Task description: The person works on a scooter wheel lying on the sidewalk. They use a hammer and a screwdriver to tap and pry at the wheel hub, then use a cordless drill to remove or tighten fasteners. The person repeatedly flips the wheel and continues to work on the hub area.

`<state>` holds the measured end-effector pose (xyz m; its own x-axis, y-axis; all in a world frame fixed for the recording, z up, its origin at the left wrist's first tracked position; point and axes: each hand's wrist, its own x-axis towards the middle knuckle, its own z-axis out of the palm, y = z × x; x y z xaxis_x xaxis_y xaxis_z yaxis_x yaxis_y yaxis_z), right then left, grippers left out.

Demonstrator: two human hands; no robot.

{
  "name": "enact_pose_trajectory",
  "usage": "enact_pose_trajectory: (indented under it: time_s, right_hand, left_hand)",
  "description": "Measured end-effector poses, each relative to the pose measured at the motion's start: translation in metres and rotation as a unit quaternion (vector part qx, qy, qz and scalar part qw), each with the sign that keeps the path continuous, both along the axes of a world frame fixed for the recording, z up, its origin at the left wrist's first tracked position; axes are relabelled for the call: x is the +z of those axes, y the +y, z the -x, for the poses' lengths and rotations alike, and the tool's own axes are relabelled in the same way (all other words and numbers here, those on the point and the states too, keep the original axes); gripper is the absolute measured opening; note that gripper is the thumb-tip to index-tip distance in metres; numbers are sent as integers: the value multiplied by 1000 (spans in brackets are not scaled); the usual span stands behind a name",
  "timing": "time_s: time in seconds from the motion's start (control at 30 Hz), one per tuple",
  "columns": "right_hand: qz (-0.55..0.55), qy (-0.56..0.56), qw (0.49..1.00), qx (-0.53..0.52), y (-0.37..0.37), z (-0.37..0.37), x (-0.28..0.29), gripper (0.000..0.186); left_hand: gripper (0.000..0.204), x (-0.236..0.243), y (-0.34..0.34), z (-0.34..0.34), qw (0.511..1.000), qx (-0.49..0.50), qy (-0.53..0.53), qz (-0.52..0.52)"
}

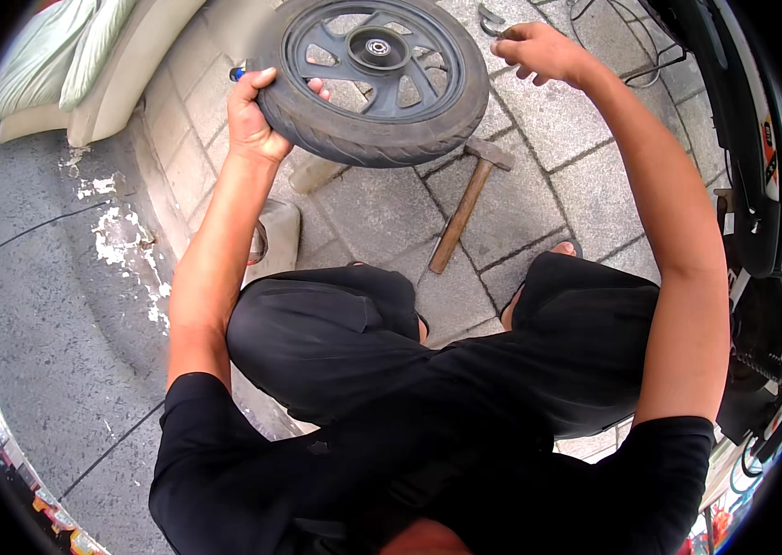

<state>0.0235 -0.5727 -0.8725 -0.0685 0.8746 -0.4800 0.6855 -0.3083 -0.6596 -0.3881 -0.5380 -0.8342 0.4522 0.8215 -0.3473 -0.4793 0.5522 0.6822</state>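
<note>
A motorcycle wheel [414, 111] with a black tyre and dark spoked rim is tilted toward me at the top of the head view. My left hand [257, 120] grips its tyre at the left side, thumb on the near sidewall and fingertips showing behind it. To the right of the tyre, apart from it, my right hand [544, 54] hovers with loosely bent fingers and nothing visible in them. A small dark curved piece [491, 17] lies on the paving near those fingertips. Below the wheel, a hammer [467, 208] with a wooden handle rests on the paving, its head partly under the tyre's edge.
A thin dark screwdriver-like rod [431, 257] lies beside the hammer handle. A pale container [278, 231] stands by my left knee. Parked close on the right is a black motorcycle [766, 185]. A raised grey ledge [39, 277] runs along the left; cables [636, 74] lie at upper right.
</note>
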Motion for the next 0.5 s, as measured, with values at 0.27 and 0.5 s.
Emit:
enact_pose_trajectory:
  time_s: [0.27, 0.5]
  right_hand:
    - [20, 332, 928, -167, -18, 34, -25, 91]
    - [-117, 291, 915, -253, -6, 25, -21, 93]
  left_hand:
    - [57, -5, -8, 8, 1000, -5, -17, -14]
    - [36, -47, -2, 4, 998, 21, 42, 47]
